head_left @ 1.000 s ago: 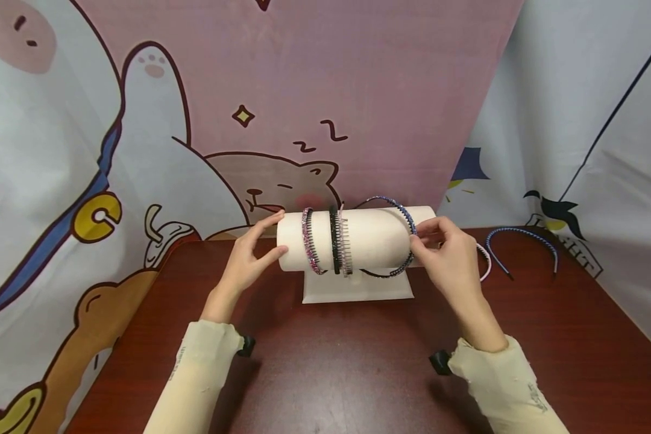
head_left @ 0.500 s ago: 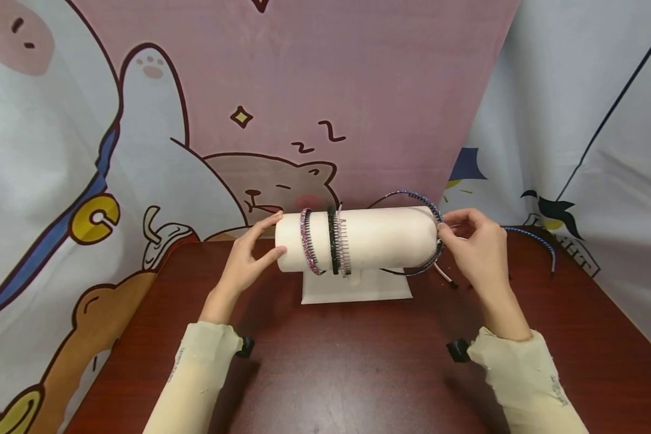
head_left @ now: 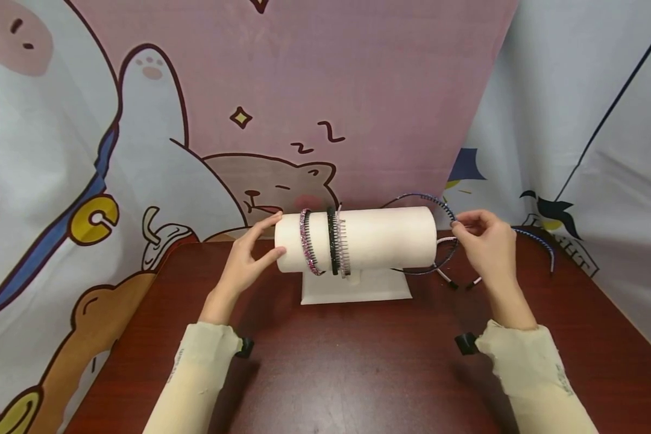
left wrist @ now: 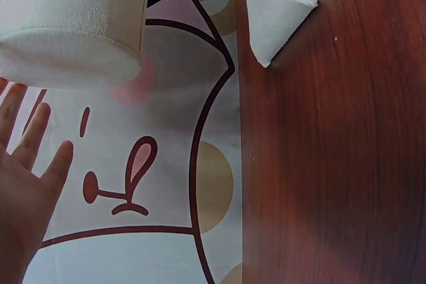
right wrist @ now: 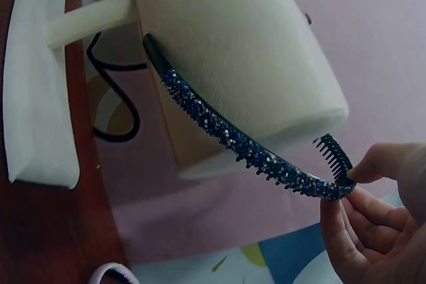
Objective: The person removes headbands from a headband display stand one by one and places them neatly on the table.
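Observation:
A white padded roll [head_left: 390, 235] lies level on its stand [head_left: 358, 288]. Around its left half sit a pink sparkly headband [head_left: 306, 241], a black toothed one [head_left: 333, 244] and a pale pink one [head_left: 345, 250]. My left hand [head_left: 244, 253] touches the roll's left end, its fingers and thumb spread and fairly straight. Off the right end, my right hand [head_left: 490, 244] pinches a blue glittery headband [right wrist: 253, 147] at its bend, thumb against fingers. That band's tips reach back along the roll, one passing below it in the right wrist view.
On the table [head_left: 352, 355], to the right behind the roll, lies a white headband [head_left: 445, 277], partly hidden. Farther right is another blue headband [head_left: 539, 241], partly behind my right hand. A printed cloth backdrop [head_left: 390, 108] hangs along the table's back.
My right hand has drawn the blue headband rightward, from around the roll's right part to beyond its end. The left hand stays at the left end.

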`<state>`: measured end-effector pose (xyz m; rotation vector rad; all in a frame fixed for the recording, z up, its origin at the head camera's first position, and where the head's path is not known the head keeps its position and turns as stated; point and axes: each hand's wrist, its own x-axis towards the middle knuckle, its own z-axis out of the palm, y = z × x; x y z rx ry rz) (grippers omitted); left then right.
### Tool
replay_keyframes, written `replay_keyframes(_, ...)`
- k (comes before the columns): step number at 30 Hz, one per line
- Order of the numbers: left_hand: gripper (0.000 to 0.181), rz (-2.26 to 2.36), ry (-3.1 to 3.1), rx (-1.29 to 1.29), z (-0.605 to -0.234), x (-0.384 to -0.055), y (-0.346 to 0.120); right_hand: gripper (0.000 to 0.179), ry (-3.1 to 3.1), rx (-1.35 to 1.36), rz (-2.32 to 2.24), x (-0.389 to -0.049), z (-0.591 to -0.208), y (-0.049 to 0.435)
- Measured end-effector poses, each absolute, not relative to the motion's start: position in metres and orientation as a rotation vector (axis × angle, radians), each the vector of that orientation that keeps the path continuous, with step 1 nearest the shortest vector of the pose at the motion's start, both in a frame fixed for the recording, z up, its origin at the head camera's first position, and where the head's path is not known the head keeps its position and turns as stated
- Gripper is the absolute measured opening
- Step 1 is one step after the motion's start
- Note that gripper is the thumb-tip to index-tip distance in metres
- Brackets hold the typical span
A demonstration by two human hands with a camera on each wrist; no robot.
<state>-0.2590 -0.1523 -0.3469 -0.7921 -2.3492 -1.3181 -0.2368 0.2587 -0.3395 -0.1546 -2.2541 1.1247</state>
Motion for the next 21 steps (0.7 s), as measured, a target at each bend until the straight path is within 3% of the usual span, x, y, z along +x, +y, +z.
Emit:
replay_keyframes(13, 0.056, -1.307, -2.348, -0.790, -0.348, -0.259, -0.154, 0.022, -2.306, -0.218, 1.007, -0.255, -0.347, 0.285)
replay_keyframes(21, 0.060, -1.289, -2.330, -0.811, -0.375, -0.286, -0.165, 0.024, -2.306, -0.256, 0.945, -0.254, -0.350, 0.308)
